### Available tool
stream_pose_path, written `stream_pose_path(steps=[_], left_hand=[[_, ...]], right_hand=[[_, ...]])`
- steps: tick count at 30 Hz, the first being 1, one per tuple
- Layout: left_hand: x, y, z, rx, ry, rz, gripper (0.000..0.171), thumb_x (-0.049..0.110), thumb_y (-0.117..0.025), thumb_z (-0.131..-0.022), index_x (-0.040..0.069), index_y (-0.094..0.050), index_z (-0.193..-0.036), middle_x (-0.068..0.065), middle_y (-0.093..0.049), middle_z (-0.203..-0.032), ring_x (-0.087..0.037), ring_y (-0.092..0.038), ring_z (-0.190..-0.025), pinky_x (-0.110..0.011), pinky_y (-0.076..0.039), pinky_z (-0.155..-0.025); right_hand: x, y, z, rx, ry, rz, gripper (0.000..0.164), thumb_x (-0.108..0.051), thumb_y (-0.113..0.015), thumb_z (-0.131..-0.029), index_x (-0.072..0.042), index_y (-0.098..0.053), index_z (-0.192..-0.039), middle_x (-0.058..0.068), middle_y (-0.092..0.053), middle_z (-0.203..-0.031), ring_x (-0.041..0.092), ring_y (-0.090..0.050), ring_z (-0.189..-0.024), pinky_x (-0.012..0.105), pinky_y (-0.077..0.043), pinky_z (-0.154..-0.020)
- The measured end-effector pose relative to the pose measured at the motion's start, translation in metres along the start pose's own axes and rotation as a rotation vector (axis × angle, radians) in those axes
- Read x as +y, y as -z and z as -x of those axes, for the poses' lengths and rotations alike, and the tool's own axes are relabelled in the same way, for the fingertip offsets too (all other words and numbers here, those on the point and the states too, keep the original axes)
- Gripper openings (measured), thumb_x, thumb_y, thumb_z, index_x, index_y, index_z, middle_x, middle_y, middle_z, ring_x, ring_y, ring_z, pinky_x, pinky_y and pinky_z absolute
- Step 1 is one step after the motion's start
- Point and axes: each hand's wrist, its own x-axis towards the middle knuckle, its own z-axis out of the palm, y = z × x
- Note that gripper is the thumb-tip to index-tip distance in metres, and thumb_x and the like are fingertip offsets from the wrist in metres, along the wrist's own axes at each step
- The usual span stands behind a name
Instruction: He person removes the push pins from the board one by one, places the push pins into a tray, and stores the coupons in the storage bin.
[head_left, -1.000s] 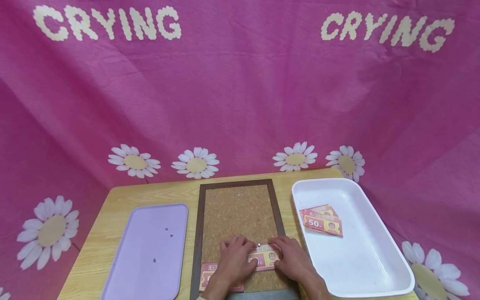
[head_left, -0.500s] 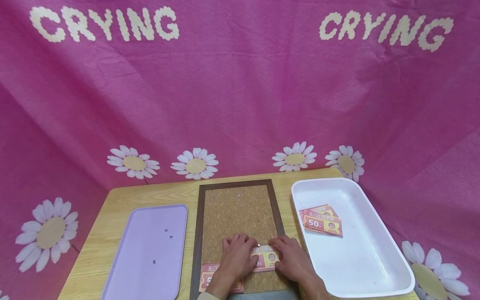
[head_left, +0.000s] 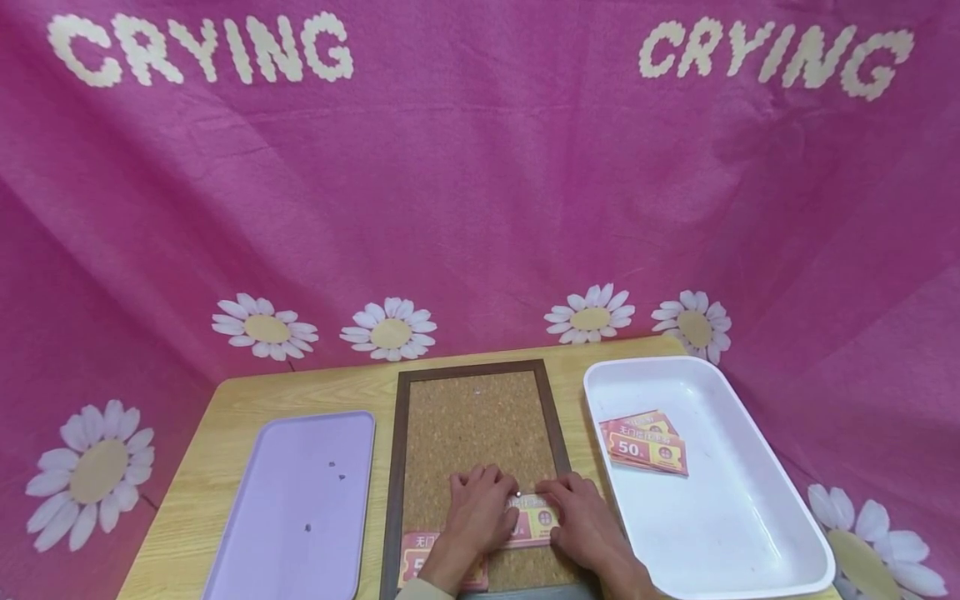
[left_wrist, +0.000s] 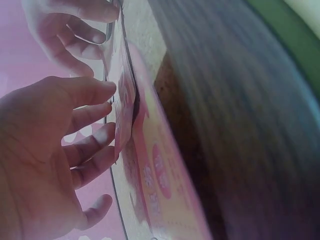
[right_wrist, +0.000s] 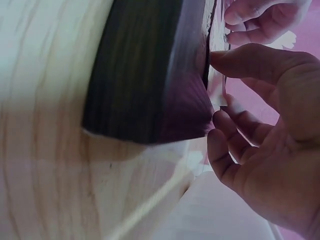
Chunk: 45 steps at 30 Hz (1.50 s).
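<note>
A pink and yellow coupon [head_left: 534, 527] lies on the brown-framed corkboard [head_left: 472, 433], under both hands. My left hand [head_left: 480, 515] covers its left part, fingertips touching it in the left wrist view. Beside the left fingertips, a small pale pin head [head_left: 517, 494] shows at the coupon's upper edge. My right hand [head_left: 588, 525] is at the right end, thumb by the lower corner and index finger at the top edge. In the right wrist view its thumb [right_wrist: 227, 60] touches the coupon. A second coupon [head_left: 420, 554] lies at the board's lower left, partly hidden by my left wrist.
A lilac tray [head_left: 292, 467] with a few small dark pieces [head_left: 332, 464] stands left of the board. To the right, a white basin [head_left: 738, 500] holds a fanned pile of coupons [head_left: 645, 446]. A pink curtain [head_left: 480, 208] hangs behind the wooden table [head_left: 315, 387].
My left hand has shifted slightly right along the coupon. The right hand stays nearly in place, and the coupon lies about where it was.
</note>
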Motion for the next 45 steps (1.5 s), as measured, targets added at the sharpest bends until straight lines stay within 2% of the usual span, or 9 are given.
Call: stream_pose_path(steps=[4,7,13,17,24,36,41,45], left_hand=[[0.000,-0.001,0.000,0.086,-0.035,-0.018,0.015,0.026,-0.067,-0.079,0.025,-0.071,-0.094,0.006,-0.059,-0.090,-0.015,-0.050,-0.089,-0.049,-0.034,-0.087],[0.000,-0.001,0.000,0.111,-0.041,-0.023,0.011,0.025,-0.067,-0.080,0.024,-0.071,-0.090,0.006,-0.059,-0.088,-0.015,-0.051,-0.088,-0.048,-0.034,-0.085],[0.002,0.000,-0.004,0.064,-0.010,-0.022,0.009,0.026,-0.066,-0.086,0.024,-0.073,-0.090,0.005,-0.061,-0.089,-0.016,-0.051,-0.089,-0.051,-0.034,-0.089],[0.003,-0.001,-0.008,0.036,0.003,-0.030,0.009,0.027,-0.065,-0.088,0.024,-0.073,-0.091,0.005,-0.061,-0.089,-0.015,-0.052,-0.088,-0.052,-0.034,-0.090],[0.003,-0.003,-0.011,0.048,-0.007,-0.050,0.008,0.027,-0.065,-0.088,0.026,-0.073,-0.090,0.007,-0.061,-0.087,-0.015,-0.051,-0.087,-0.052,-0.034,-0.092],[0.004,-0.003,-0.013,0.029,-0.029,-0.060,0.006,0.026,-0.067,-0.087,0.027,-0.072,-0.090,0.008,-0.061,-0.088,-0.014,-0.051,-0.088,-0.053,-0.034,-0.092],[0.003,-0.005,-0.014,0.039,-0.042,-0.066,0.005,0.026,-0.068,-0.087,0.028,-0.072,-0.090,0.008,-0.061,-0.088,-0.014,-0.051,-0.088,-0.053,-0.033,-0.092],[0.002,-0.006,-0.014,0.046,-0.046,-0.068,0.005,0.027,-0.068,-0.087,0.028,-0.071,-0.090,0.008,-0.061,-0.088,-0.014,-0.051,-0.088,-0.052,-0.033,-0.091]], right_hand=[[0.000,-0.001,0.000,0.001,-0.010,-0.005,0.050,-0.005,-0.076,-0.064,-0.023,-0.067,-0.110,-0.001,-0.055,-0.106,0.019,-0.051,-0.096,0.041,-0.044,-0.084],[0.000,-0.002,0.001,0.009,-0.010,-0.007,0.049,-0.005,-0.076,-0.064,-0.023,-0.067,-0.109,-0.002,-0.054,-0.104,0.016,-0.050,-0.094,0.039,-0.044,-0.083],[0.000,-0.002,0.002,0.038,-0.004,-0.021,0.048,-0.003,-0.076,-0.065,-0.023,-0.068,-0.108,-0.004,-0.053,-0.102,0.011,-0.049,-0.089,0.037,-0.046,-0.080],[0.001,-0.001,0.002,0.033,-0.016,-0.043,0.049,-0.002,-0.076,-0.063,-0.021,-0.068,-0.108,-0.002,-0.055,-0.105,0.013,-0.051,-0.092,0.039,-0.047,-0.083],[0.002,-0.001,0.002,0.037,-0.019,-0.055,0.050,-0.002,-0.076,-0.063,-0.020,-0.067,-0.109,0.001,-0.057,-0.108,0.016,-0.054,-0.098,0.042,-0.046,-0.090],[0.002,-0.003,0.004,0.107,0.014,-0.058,0.046,0.001,-0.076,-0.060,-0.015,-0.069,-0.102,0.000,-0.061,-0.101,0.016,-0.058,-0.092,0.037,-0.048,-0.084],[0.003,-0.003,0.004,0.103,0.015,-0.060,0.043,-0.001,-0.076,-0.060,-0.015,-0.070,-0.100,-0.004,-0.060,-0.093,0.012,-0.052,-0.082,0.032,-0.045,-0.076],[0.003,-0.003,0.004,0.101,0.013,-0.063,0.042,-0.001,-0.077,-0.061,-0.016,-0.070,-0.099,-0.006,-0.058,-0.091,0.010,-0.048,-0.079,0.030,-0.043,-0.074]])
